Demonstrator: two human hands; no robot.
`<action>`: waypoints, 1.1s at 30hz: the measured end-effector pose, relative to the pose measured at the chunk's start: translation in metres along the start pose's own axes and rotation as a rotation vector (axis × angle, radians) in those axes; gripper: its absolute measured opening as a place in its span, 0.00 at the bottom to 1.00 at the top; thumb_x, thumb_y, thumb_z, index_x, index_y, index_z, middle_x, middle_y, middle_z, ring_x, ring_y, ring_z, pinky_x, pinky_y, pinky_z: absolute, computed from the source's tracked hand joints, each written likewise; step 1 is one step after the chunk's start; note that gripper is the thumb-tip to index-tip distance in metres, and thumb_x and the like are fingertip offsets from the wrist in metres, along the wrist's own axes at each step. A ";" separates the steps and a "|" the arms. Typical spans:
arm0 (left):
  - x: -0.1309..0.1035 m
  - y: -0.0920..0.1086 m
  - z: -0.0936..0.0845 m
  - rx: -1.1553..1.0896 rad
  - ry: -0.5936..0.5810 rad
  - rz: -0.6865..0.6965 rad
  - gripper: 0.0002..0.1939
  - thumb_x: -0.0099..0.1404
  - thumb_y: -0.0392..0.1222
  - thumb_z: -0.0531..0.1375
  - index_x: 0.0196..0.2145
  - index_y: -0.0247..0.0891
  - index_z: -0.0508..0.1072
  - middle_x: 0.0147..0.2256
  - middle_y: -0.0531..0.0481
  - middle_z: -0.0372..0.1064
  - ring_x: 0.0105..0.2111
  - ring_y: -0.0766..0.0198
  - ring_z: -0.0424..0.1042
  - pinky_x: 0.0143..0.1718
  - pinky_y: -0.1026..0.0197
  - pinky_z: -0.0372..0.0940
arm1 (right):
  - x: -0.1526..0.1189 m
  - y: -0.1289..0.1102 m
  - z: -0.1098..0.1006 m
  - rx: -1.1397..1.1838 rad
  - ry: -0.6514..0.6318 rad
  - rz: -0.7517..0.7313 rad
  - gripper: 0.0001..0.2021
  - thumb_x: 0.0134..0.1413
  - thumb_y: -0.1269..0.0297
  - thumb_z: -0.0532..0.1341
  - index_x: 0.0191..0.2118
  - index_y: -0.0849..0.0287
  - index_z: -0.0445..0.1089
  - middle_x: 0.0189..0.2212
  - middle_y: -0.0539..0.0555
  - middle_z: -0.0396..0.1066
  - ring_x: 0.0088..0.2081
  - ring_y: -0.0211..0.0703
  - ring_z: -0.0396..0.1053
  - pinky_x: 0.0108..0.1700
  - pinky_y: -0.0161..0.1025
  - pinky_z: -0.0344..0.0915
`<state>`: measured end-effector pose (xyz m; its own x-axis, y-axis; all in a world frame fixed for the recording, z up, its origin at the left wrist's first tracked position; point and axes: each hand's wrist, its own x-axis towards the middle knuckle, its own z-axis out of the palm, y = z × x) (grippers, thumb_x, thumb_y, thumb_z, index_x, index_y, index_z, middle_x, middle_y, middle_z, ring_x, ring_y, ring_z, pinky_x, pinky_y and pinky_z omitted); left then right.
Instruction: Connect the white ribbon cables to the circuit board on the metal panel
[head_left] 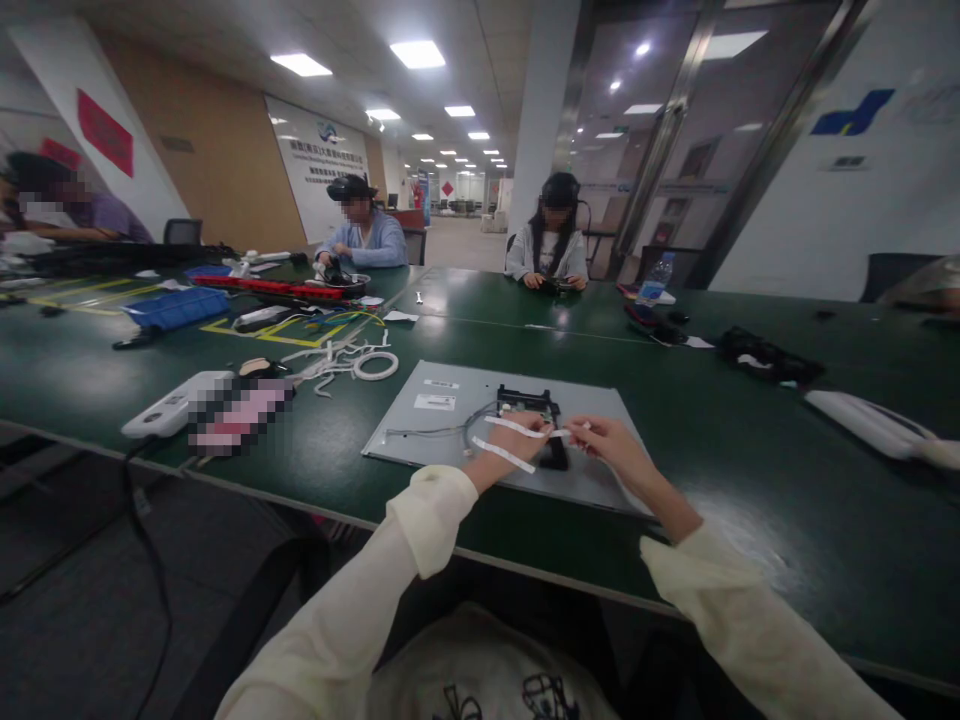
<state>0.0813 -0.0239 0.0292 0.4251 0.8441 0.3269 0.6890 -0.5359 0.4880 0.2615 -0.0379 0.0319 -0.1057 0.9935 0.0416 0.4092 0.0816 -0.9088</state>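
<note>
A flat grey metal panel (397, 410) with white labels lies on the green table before me. A black bracket with a small circuit board (517, 397) and thin grey cables (442, 431) lie on it. My left hand (517, 438) is over the bracket, fingers closed at one end of a short strip of white tape (559, 433). Two more white tape strips (504, 455) lie across the back of this hand and wrist. My right hand (611, 447) pinches the short strip's other end. Part of the bracket is hidden beneath my hands.
Left of the panel are a roll of white tape (376, 366), loose white strips (324, 380), a white power strip (180, 403) and a blue tray (176, 309). A white device (866, 420) lies to the right. Co-workers sit across the table; a water bottle (657, 278) stands there.
</note>
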 end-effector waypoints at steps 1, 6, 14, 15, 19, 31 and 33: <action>-0.001 -0.001 0.004 0.002 0.009 0.001 0.13 0.64 0.43 0.51 0.28 0.36 0.71 0.28 0.50 0.71 0.29 0.68 0.69 0.30 0.67 0.60 | -0.001 0.000 0.000 -0.054 0.021 -0.029 0.21 0.44 0.51 0.59 0.38 0.63 0.69 0.22 0.52 0.69 0.21 0.35 0.62 0.25 0.33 0.56; -0.003 -0.004 0.020 0.117 0.021 -0.039 0.14 0.63 0.45 0.50 0.29 0.36 0.72 0.27 0.48 0.71 0.29 0.64 0.70 0.31 0.64 0.61 | -0.007 0.004 0.004 -0.331 0.158 -0.188 0.16 0.48 0.59 0.55 0.43 0.60 0.65 0.21 0.49 0.70 0.24 0.38 0.67 0.32 0.35 0.59; -0.006 0.004 0.018 0.225 -0.036 -0.075 0.12 0.63 0.44 0.50 0.32 0.36 0.71 0.31 0.46 0.71 0.34 0.62 0.71 0.34 0.63 0.63 | -0.009 0.009 0.013 -0.519 0.213 -0.231 0.11 0.50 0.63 0.53 0.39 0.58 0.65 0.18 0.47 0.65 0.21 0.37 0.63 0.28 0.33 0.56; -0.007 0.005 0.017 0.232 -0.044 -0.080 0.12 0.63 0.43 0.50 0.32 0.36 0.70 0.31 0.46 0.71 0.34 0.61 0.71 0.34 0.63 0.63 | -0.009 0.010 0.013 -0.543 0.213 -0.235 0.11 0.50 0.63 0.52 0.39 0.58 0.65 0.18 0.47 0.65 0.21 0.37 0.62 0.28 0.33 0.55; -0.008 0.007 0.017 0.275 -0.085 -0.074 0.12 0.62 0.43 0.50 0.34 0.35 0.70 0.32 0.44 0.71 0.34 0.58 0.71 0.32 0.61 0.63 | -0.007 0.014 0.016 -0.651 0.195 -0.229 0.12 0.51 0.63 0.52 0.41 0.59 0.64 0.20 0.48 0.65 0.23 0.39 0.63 0.28 0.34 0.54; -0.004 0.003 0.011 0.354 -0.148 -0.048 0.14 0.61 0.47 0.52 0.35 0.35 0.71 0.33 0.44 0.72 0.37 0.57 0.71 0.36 0.59 0.64 | -0.014 0.006 0.016 -1.017 0.172 -0.054 0.16 0.56 0.58 0.51 0.48 0.57 0.60 0.27 0.56 0.71 0.30 0.47 0.69 0.27 0.35 0.50; -0.003 0.000 0.009 0.353 -0.162 -0.041 0.15 0.60 0.49 0.53 0.34 0.35 0.72 0.33 0.43 0.72 0.37 0.57 0.71 0.36 0.60 0.65 | -0.014 0.005 0.015 -1.057 0.182 -0.032 0.17 0.56 0.57 0.51 0.50 0.57 0.60 0.26 0.57 0.71 0.29 0.48 0.69 0.27 0.35 0.51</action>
<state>0.0851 -0.0266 0.0209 0.4606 0.8717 0.1674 0.8550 -0.4863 0.1799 0.2515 -0.0529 0.0201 -0.0296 0.9795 0.1993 0.9948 0.0483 -0.0897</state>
